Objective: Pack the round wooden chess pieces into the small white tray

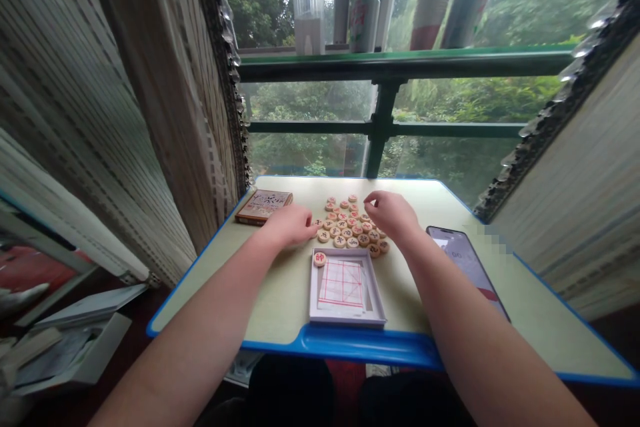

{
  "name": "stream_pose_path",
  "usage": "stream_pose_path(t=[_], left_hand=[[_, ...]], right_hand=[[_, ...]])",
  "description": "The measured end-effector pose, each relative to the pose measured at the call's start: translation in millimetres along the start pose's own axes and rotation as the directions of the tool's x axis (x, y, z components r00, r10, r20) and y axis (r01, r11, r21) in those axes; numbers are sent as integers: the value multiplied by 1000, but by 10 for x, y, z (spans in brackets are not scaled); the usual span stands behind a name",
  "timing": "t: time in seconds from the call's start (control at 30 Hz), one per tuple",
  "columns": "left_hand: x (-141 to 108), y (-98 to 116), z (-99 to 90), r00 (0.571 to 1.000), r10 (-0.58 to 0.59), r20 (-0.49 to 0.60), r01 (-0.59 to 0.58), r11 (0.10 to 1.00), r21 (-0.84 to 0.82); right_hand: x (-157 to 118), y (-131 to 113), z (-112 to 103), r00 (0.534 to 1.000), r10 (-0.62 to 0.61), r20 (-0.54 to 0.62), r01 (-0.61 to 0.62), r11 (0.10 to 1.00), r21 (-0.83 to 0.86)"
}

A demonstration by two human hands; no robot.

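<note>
Wooden xiangqi pieces [347,230] with red or black characters lie in a loose cluster on the small table. At the cluster's left edge, my left hand [294,223] has its fingers curled in, the tips against a black-marked piece [319,223]. My right hand [393,211] is at the far right side of the cluster, thumb and index finger bent together; anything between them is too small to make out. In front of the pieces lies a shallow white box tray [313,300]. It holds a folded paper board [341,283] with red lines and one red-marked piece [319,259].
A decorated box lid [264,205] lies at the table's far left, beyond my left wrist. A phone [465,263] rests right of my right forearm. Cans [364,20] and stacked cups [434,0] stand on the window ledge. Curtains [165,80] hang on both sides.
</note>
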State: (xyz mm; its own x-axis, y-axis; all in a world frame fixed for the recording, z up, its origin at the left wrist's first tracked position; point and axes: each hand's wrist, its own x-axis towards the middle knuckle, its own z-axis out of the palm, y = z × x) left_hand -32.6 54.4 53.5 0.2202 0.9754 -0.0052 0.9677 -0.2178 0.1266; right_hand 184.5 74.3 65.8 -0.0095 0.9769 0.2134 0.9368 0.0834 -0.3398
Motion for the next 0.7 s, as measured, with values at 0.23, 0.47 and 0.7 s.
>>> stream_pose_path(t=[0.23, 0.47, 0.7], left_hand=[[2, -14, 0, 999, 6, 41, -6, 1000, 5], [-32, 14, -39, 999, 19, 40, -18, 999, -28], [-34, 8, -15, 998, 59, 39, -57, 998, -34]], right_hand=[[26, 21, 117, 988, -10, 155, 23, 996, -81], [53, 115, 201, 983, -40, 177, 65, 988, -139], [92, 159, 250, 980, -41, 193, 72, 985, -156]])
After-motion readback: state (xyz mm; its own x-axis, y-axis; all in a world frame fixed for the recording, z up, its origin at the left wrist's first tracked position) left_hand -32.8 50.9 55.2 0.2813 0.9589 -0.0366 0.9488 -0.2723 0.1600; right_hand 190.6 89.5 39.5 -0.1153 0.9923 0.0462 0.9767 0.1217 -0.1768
